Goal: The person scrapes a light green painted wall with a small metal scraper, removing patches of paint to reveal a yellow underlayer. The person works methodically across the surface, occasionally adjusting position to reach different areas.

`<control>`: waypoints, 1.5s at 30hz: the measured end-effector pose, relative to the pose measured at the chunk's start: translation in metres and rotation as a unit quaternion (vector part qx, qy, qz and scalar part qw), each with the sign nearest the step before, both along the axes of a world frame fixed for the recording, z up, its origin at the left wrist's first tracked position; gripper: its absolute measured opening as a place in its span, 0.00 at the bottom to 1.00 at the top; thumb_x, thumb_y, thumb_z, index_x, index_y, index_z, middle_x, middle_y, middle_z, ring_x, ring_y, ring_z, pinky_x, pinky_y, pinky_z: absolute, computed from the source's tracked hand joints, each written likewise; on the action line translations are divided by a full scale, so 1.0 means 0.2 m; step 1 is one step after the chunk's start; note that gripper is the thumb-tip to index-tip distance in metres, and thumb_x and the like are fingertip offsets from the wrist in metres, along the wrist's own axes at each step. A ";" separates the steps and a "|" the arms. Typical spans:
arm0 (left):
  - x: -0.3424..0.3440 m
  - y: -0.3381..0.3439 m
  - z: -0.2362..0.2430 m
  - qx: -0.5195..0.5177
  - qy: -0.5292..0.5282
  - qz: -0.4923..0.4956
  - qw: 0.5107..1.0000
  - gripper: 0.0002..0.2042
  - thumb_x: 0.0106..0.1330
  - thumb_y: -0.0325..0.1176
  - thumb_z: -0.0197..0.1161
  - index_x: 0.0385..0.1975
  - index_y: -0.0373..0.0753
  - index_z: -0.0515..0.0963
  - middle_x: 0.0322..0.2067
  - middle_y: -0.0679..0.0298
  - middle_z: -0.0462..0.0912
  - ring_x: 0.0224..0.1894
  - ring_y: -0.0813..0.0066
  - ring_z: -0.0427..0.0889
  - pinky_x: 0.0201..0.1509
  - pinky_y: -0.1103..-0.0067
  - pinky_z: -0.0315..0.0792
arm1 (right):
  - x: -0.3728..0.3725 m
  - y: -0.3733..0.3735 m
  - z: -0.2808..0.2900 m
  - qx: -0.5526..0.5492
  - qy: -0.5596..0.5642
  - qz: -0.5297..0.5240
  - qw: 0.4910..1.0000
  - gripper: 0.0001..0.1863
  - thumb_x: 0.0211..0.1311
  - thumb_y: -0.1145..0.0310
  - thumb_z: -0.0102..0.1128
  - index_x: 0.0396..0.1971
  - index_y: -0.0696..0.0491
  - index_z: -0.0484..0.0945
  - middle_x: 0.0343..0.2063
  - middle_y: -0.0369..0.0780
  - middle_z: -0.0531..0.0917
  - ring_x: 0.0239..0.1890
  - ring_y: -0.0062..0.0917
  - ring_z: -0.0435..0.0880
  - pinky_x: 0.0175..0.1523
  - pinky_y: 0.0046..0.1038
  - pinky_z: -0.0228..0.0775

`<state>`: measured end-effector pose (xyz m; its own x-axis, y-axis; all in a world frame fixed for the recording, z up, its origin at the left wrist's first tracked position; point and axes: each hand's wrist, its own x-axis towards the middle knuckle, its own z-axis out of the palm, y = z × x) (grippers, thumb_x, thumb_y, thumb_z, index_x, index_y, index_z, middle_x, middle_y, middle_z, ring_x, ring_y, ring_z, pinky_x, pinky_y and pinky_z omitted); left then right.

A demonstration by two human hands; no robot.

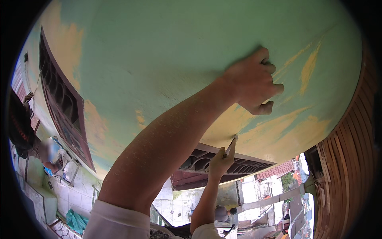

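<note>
Left hand [252,81] presses curled fingers on the green wall [159,51] at 1 o'clock for bracing, while right hand [221,161] pinches a scraper [231,145] against yellow patches

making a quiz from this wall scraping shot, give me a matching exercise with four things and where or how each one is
Things:
1. left hand
2. right hand
3. scraper
4. wall

States:
a. thin blade with its tip against a yellow patch
b. green paint with yellow areas showing through
c. fingers curled, pressed on the green surface
d. lower down, gripping a tool

Pairs: 1-c, 2-d, 3-a, 4-b
</note>
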<state>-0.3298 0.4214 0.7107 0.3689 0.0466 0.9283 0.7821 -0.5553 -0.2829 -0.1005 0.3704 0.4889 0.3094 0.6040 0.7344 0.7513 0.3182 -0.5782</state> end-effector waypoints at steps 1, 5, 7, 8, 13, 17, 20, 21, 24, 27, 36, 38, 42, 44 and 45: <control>0.00 0.00 -0.01 -0.003 0.004 0.002 1.000 0.19 0.63 0.61 0.63 0.37 0.54 0.86 0.19 0.70 0.79 0.35 0.71 0.79 0.60 0.63 0.62 | -0.02 -0.02 0.08 -0.033 0.043 0.006 0.999 0.37 0.74 0.79 0.47 0.83 0.55 0.60 0.32 0.40 0.83 0.18 0.14 0.65 0.26 0.24 0.63; 0.00 0.01 -0.01 -0.009 0.007 0.007 1.000 0.19 0.64 0.62 0.63 0.36 0.53 0.85 0.19 0.71 0.78 0.35 0.72 0.79 0.61 0.63 0.62 | -0.08 -0.07 0.35 -0.082 0.133 -0.017 0.988 0.38 0.73 0.79 0.48 0.83 0.54 0.58 0.23 0.37 0.81 0.18 0.15 0.66 0.28 0.24 0.63; 0.01 0.01 -0.01 0.002 -0.002 0.004 1.000 0.19 0.64 0.62 0.62 0.35 0.53 0.85 0.19 0.71 0.78 0.35 0.72 0.79 0.61 0.63 0.62 | -0.01 -0.02 0.18 -0.042 0.081 0.014 0.996 0.40 0.70 0.81 0.49 0.83 0.56 0.58 0.26 0.37 0.81 0.19 0.15 0.66 0.28 0.24 0.65; 0.02 0.01 -0.01 0.014 -0.011 0.000 1.000 0.19 0.64 0.62 0.62 0.35 0.53 0.84 0.18 0.72 0.77 0.35 0.73 0.79 0.61 0.63 0.62 | -0.03 -0.03 0.07 -0.026 0.056 0.038 0.997 0.40 0.69 0.82 0.49 0.83 0.56 0.58 0.30 0.39 0.83 0.20 0.15 0.67 0.29 0.23 0.66; -0.01 -0.01 -0.01 -0.001 0.001 0.016 1.000 0.19 0.65 0.62 0.61 0.34 0.53 0.84 0.18 0.72 0.78 0.35 0.74 0.79 0.61 0.64 0.62 | -0.04 -0.15 -0.18 -0.145 0.136 0.106 0.974 0.42 0.66 0.85 0.50 0.82 0.56 0.59 0.62 0.52 0.81 0.32 0.20 0.77 0.38 0.19 0.71; 0.00 -0.02 0.00 -0.012 0.009 0.017 1.000 0.18 0.65 0.61 0.61 0.34 0.54 0.84 0.19 0.72 0.78 0.34 0.74 0.79 0.60 0.64 0.62 | 0.17 -0.10 -0.08 -0.061 0.200 0.070 0.975 0.42 0.70 0.84 0.50 0.84 0.55 0.54 0.57 0.49 0.81 0.39 0.27 0.81 0.40 0.21 0.73; 0.01 0.00 -0.01 -0.005 0.000 0.019 1.000 0.18 0.66 0.61 0.61 0.34 0.54 0.84 0.19 0.71 0.78 0.34 0.74 0.79 0.60 0.64 0.62 | 0.08 -0.09 0.01 -0.130 0.196 0.032 0.971 0.43 0.72 0.83 0.51 0.85 0.54 0.50 0.53 0.48 0.82 0.37 0.26 0.81 0.39 0.21 0.73; 0.01 0.01 -0.02 0.003 -0.006 0.020 1.000 0.18 0.66 0.60 0.61 0.33 0.54 0.84 0.19 0.71 0.78 0.34 0.73 0.79 0.60 0.64 0.61 | -0.04 -0.13 0.01 -0.177 0.206 0.049 0.961 0.43 0.72 0.83 0.51 0.85 0.53 0.49 0.51 0.47 0.82 0.35 0.24 0.80 0.38 0.21 0.73; 0.02 -0.02 0.02 -0.010 0.005 0.005 1.000 0.17 0.66 0.60 0.62 0.34 0.54 0.84 0.19 0.71 0.78 0.34 0.73 0.79 0.60 0.63 0.61 | -0.02 -0.13 -0.34 -0.161 0.153 0.102 0.970 0.44 0.72 0.83 0.50 0.86 0.50 0.48 0.41 0.42 0.80 0.28 0.19 0.75 0.33 0.20 0.70; -0.01 -0.01 -0.01 -0.013 0.011 0.018 1.000 0.17 0.65 0.60 0.61 0.34 0.54 0.85 0.20 0.71 0.78 0.35 0.73 0.79 0.60 0.63 0.61 | -0.09 -0.16 -0.37 -0.134 0.204 0.143 0.959 0.44 0.73 0.82 0.49 0.86 0.48 0.47 0.32 0.37 0.75 0.22 0.14 0.68 0.28 0.19 0.65; -0.01 0.00 0.00 -0.010 0.003 0.031 0.999 0.18 0.65 0.61 0.62 0.37 0.56 0.87 0.20 0.71 0.79 0.36 0.74 0.80 0.61 0.63 0.62 | -0.09 -0.16 -0.29 -0.133 0.200 0.097 0.966 0.38 0.75 0.82 0.44 0.84 0.53 0.55 0.52 0.43 0.82 0.28 0.15 0.71 0.31 0.20 0.65; 0.00 -0.01 0.01 -0.007 0.008 0.028 1.000 0.18 0.65 0.61 0.62 0.38 0.56 0.87 0.20 0.71 0.80 0.36 0.74 0.80 0.62 0.63 0.62 | -0.03 -0.16 -0.34 -0.131 0.169 0.073 0.974 0.37 0.72 0.84 0.44 0.82 0.56 0.59 0.67 0.48 0.80 0.36 0.19 0.79 0.36 0.21 0.69; 0.01 0.01 -0.01 0.015 -0.006 0.027 1.000 0.18 0.64 0.61 0.63 0.38 0.56 0.87 0.18 0.72 0.81 0.36 0.75 0.80 0.61 0.63 0.63 | 0.01 -0.08 -0.23 -0.057 0.138 0.050 0.988 0.38 0.69 0.84 0.45 0.80 0.61 0.62 0.76 0.54 0.72 0.38 0.21 0.79 0.38 0.21 0.71; -0.01 0.01 -0.02 -0.016 0.013 0.032 0.999 0.18 0.64 0.61 0.63 0.39 0.56 0.87 0.17 0.72 0.82 0.37 0.75 0.80 0.61 0.63 0.63 | -0.12 -0.12 -0.16 -0.068 0.083 0.026 0.994 0.37 0.69 0.82 0.45 0.80 0.62 0.63 0.77 0.56 0.70 0.36 0.21 0.79 0.38 0.21 0.71; -0.02 -0.01 0.00 -0.026 0.018 0.032 0.999 0.18 0.64 0.61 0.63 0.39 0.56 0.87 0.17 0.72 0.82 0.37 0.75 0.79 0.61 0.63 0.63 | -0.10 -0.12 -0.15 -0.044 0.053 0.030 0.997 0.37 0.69 0.82 0.45 0.80 0.62 0.63 0.77 0.56 0.70 0.35 0.21 0.78 0.38 0.21 0.70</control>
